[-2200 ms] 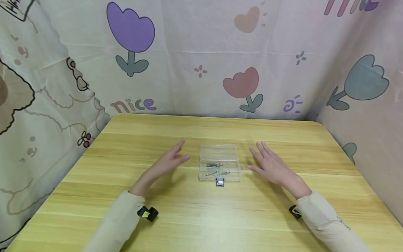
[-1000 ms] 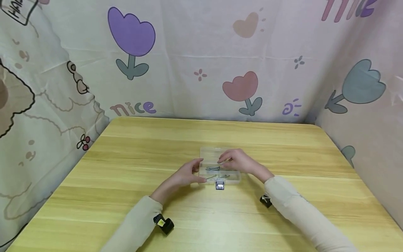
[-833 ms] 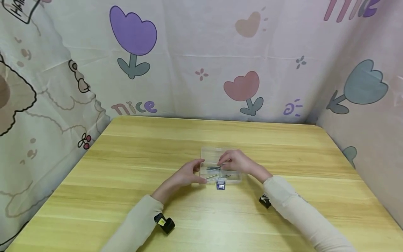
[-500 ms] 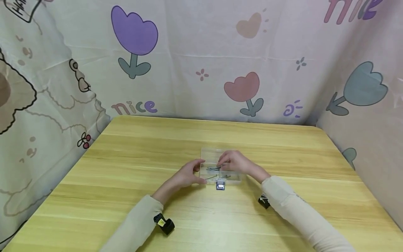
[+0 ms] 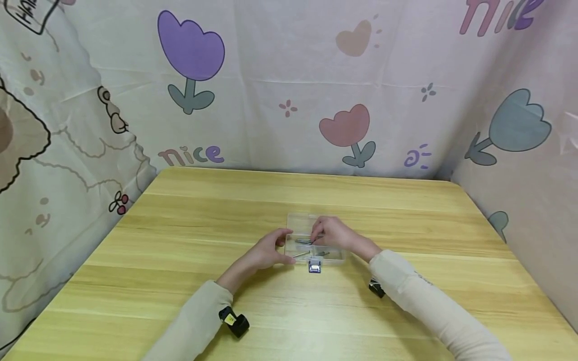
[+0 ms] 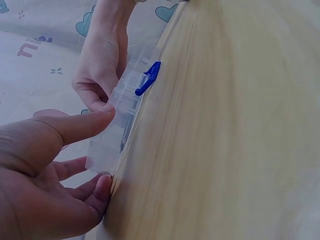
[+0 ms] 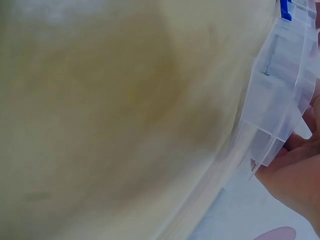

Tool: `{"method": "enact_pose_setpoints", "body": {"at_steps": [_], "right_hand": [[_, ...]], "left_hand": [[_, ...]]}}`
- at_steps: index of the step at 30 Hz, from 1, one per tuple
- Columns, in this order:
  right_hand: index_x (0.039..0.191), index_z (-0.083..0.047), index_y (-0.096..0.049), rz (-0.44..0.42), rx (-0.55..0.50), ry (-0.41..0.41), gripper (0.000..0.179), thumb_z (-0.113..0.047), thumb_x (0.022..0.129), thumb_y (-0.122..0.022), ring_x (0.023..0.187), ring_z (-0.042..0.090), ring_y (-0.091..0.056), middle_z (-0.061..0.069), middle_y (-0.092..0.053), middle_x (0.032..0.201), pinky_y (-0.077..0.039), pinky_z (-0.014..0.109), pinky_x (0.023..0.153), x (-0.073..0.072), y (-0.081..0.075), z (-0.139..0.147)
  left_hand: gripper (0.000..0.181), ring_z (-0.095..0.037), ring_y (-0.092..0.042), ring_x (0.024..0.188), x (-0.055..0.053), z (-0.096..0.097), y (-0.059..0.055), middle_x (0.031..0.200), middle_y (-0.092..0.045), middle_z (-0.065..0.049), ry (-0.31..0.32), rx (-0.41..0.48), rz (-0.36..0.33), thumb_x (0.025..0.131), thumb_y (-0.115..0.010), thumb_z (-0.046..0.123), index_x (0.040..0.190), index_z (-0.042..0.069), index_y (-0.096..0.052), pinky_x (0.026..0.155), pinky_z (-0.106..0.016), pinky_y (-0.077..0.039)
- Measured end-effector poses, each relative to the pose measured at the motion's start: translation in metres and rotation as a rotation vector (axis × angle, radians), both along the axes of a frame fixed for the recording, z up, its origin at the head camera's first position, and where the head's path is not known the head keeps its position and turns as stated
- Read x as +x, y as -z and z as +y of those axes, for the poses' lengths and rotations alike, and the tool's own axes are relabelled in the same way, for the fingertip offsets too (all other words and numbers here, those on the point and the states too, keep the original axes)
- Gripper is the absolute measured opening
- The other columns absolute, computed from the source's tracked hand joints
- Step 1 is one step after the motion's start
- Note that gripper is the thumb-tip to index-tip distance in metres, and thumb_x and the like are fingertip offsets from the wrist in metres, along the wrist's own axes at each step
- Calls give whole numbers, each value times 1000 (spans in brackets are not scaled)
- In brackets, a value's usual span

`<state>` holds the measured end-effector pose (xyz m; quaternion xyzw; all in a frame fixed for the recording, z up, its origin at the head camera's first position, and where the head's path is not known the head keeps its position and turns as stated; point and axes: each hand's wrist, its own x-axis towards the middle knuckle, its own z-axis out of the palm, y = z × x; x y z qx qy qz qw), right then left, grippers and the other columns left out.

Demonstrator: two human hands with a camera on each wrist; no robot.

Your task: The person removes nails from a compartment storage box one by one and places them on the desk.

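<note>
A clear plastic compartment box [image 5: 336,256] lies on the table with its lid [image 5: 298,220] folded back. Its blue latch [image 5: 314,266] hangs at the front. My left hand [image 5: 264,250] grips the box's left end, thumb at the front and fingers at the back corner. Several metal nails [image 5: 301,241] lie in the back compartment; one nail [image 5: 301,254] is at front left, and metal [image 5: 323,253] shows at front right. My right hand [image 5: 336,234] reaches into the back compartment, fingers bent at the nails' right end. Its fingertips are hidden in both wrist views; whether they pinch a nail is unclear.
The wooden table [image 5: 289,316] extends around the box on all sides. A patterned cloth [image 5: 271,60] hangs behind it and along both sides. Each wrist carries a small black camera [image 5: 235,322].
Both hands came in from either side of the box. My left hand took hold of its left end; my right hand went into the back compartment and has since shifted slightly left, toward the nails.
</note>
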<state>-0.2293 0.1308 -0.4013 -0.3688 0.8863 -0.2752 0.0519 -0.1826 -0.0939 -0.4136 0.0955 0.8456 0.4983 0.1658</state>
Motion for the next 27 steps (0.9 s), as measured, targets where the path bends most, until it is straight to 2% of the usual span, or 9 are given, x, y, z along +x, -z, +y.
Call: {"method": "enact_pose_setpoints", "body": {"at_steps": [7, 12, 19, 23, 27], "right_hand": [[77, -8, -76, -15, 44, 26, 7, -2, 77, -77, 87, 17, -57, 0, -60, 91, -49, 32, 81, -1, 0, -1], [78, -9, -75, 14, 51, -8, 6, -4, 79, -77, 89, 18, -58, 1, -61, 93, -48, 35, 84, -1, 0, 1], [79, -8, -75, 66, 5, -58, 5, -5, 81, -73, 94, 23, -60, 4, -64, 96, -48, 40, 87, -1, -2, 5], [80, -9, -73, 29, -27, -37, 5, -5, 81, -71, 92, 21, -60, 3, -64, 94, -49, 37, 83, 0, -3, 7], [84, -8, -70, -75, -75, 24, 2, -6, 84, -69, 83, 15, -59, -1, -64, 91, -50, 32, 75, 0, -6, 11]], "left_hand": [[75, -28, -47, 110, 0, -1, 0, 125, -53, -8, 1, 12, -6, 73, -84, 9, 139, 7, -48, 93, -46, -40], [75, -27, -48, 109, 0, -1, 0, 123, -53, -8, 0, 15, 1, 73, -84, 9, 138, 7, -49, 92, -45, -41], [73, -27, -47, 109, 0, 0, 2, 123, -53, -9, -6, 11, 2, 73, -84, 8, 138, 7, -49, 93, -45, -41], [74, -28, -48, 109, 0, 0, 2, 123, -53, -9, -6, 14, 3, 72, -84, 7, 138, 7, -49, 93, -46, -40], [74, -28, -48, 108, 0, 0, 2, 121, -54, -9, -6, 8, 11, 72, -84, 7, 137, 7, -50, 93, -46, -41]]}}
